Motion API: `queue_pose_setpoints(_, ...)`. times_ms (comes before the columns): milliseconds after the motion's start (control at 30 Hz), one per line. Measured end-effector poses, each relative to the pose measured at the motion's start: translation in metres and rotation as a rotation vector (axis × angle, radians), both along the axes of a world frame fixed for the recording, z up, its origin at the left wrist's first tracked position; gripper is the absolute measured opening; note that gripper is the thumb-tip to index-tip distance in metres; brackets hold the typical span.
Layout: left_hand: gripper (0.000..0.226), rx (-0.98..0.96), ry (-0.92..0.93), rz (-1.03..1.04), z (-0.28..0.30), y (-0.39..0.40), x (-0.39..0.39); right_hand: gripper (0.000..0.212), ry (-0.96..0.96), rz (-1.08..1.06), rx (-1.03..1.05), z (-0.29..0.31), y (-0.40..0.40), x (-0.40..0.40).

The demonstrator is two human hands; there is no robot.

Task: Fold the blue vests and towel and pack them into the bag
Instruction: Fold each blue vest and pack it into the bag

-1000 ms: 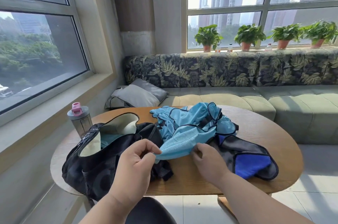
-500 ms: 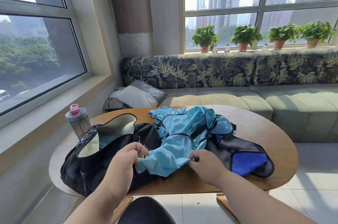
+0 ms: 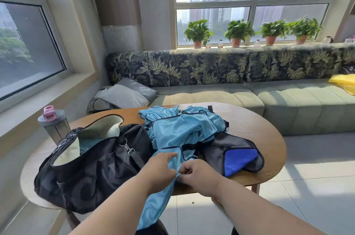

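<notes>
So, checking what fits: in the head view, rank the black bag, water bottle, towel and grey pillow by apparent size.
1. Black bag
2. Towel and grey pillow: look alike; the pillow lies farther off, so unsure
3. Water bottle

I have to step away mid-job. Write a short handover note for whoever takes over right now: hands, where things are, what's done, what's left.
Left hand: fingers extended, resting on the light blue vest; grip unclear.
Right hand: pinching that vest's edge at the near table rim; part of the vest hangs over the edge.
The vests lie in an unfolded heap mid-table.
Towel: blue and grey, right of the heap, unfolded.
Bag: black, open, on the left.
Done: no folded item visible.
Left: fold vests and towel, pack all.
</notes>
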State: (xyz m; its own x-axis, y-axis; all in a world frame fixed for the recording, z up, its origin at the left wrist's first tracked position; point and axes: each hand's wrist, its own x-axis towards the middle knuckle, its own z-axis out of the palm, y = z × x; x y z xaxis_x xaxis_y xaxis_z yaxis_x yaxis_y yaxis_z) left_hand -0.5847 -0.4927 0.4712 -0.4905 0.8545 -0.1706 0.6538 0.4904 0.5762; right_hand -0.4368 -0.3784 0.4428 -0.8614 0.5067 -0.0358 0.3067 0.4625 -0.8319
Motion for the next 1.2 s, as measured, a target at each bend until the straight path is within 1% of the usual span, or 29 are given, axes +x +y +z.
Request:
queue_pose_setpoints(33,0.071,-0.012,-0.027,-0.001,-0.004,0.004,-0.001,0.018,0.01,0.008,-0.061,0.002,0.0,0.005)
queue_pose_setpoints(100,0.067,0.0,-0.134,0.023,-0.013,0.01,-0.001,0.02,0.022,0.025,-0.14,0.004,0.001,0.012)
queue_pose_setpoints(133,0.063,0.029,-0.2,0.055,-0.017,0.012,-0.001,0.02,0.024,0.038,-0.171,0.005,0.0,0.015)
queue_pose_setpoints(200,0.057,0.099,-0.263,0.144,-0.023,0.016,0.0,0.019,0.019,0.078,-0.248,0.007,-0.003,0.018)
queue_pose_setpoints(267,0.058,0.137,-0.256,0.195,-0.024,0.019,0.001,0.016,-0.015,0.118,-0.256,0.007,-0.006,0.017)
queue_pose_setpoints(333,0.074,0.102,-0.198,0.18,-0.024,0.02,0.001,0.012,-0.033,0.131,-0.22,0.008,-0.008,0.013)
queue_pose_setpoints(367,0.077,0.067,-0.148,0.169,-0.025,0.02,0.001,0.013,-0.033,0.135,-0.216,0.007,-0.007,0.012)
queue_pose_setpoints(400,0.072,0.04,-0.096,0.16,-0.027,0.021,0.0,0.014,-0.033,0.135,-0.214,0.006,-0.007,0.01)
queue_pose_setpoints(433,0.055,0.017,-0.047,0.154,-0.029,0.021,-0.002,0.015,-0.039,0.133,-0.214,0.006,-0.006,0.01)
queue_pose_setpoints(467,0.031,-0.001,0.013,0.149,-0.028,0.021,-0.002,0.015,-0.047,0.122,-0.22,0.005,-0.006,0.009)
queue_pose_setpoints(500,0.017,-0.006,0.049,0.148,-0.028,0.02,-0.003,0.016,-0.052,0.112,-0.239,0.002,-0.005,0.01)
queue_pose_setpoints(567,0.023,0.034,0.057,0.152,-0.027,0.016,-0.003,0.014,-0.027,0.053,-0.331,-0.002,-0.003,0.01)
queue_pose_setpoints(600,0.024,0.075,0.046,0.16,-0.024,0.012,0.0,0.014,-0.004,-0.014,-0.393,-0.003,-0.002,0.011)
queue_pose_setpoints(700,0.025,0.236,-0.023,0.136,-0.012,-0.002,0.013,0.034,0.102,-0.335,-0.672,-0.009,0.011,0.01)
queue_pose_setpoints(767,0.025,0.316,-0.067,0.07,0.0,-0.013,0.027,0.044,0.068,-0.477,-0.803,-0.009,0.02,0.01)
queue_pose_setpoints(867,0.023,0.351,-0.072,-0.027,0.007,-0.026,0.04,0.054,0.055,-0.49,-1.062,0.0,0.024,0.011)
queue_pose_setpoints(933,0.023,0.348,-0.119,-0.054,0.008,-0.032,0.045,0.049,0.074,-0.494,-1.158,0.003,0.021,0.007)
queue_pose_setpoints(1000,0.022,0.343,-0.199,-0.029,0.007,-0.035,0.045,0.036,0.123,-0.555,-1.143,0.004,0.02,0.0)
queue_pose_setpoints(1033,0.021,0.332,-0.218,-0.002,0.007,-0.037,0.043,0.033,0.155,-0.618,-1.075,0.005,0.02,-0.001)
queue_pose_setpoints(1100,0.021,0.304,-0.197,0.062,0.006,-0.041,0.035,0.043,0.233,-0.735,-0.842,0.009,0.027,-0.002)
queue_pose_setpoints(1133,0.024,0.298,-0.2,0.103,0.005,-0.043,0.03,0.044,0.253,-0.754,-0.724,0.013,0.031,0.0)
queue_pose_setpoints(1200,0.028,0.34,-0.252,0.195,0.007,-0.046,0.021,0.035,0.295,-0.715,-0.587,0.023,0.039,0.002)
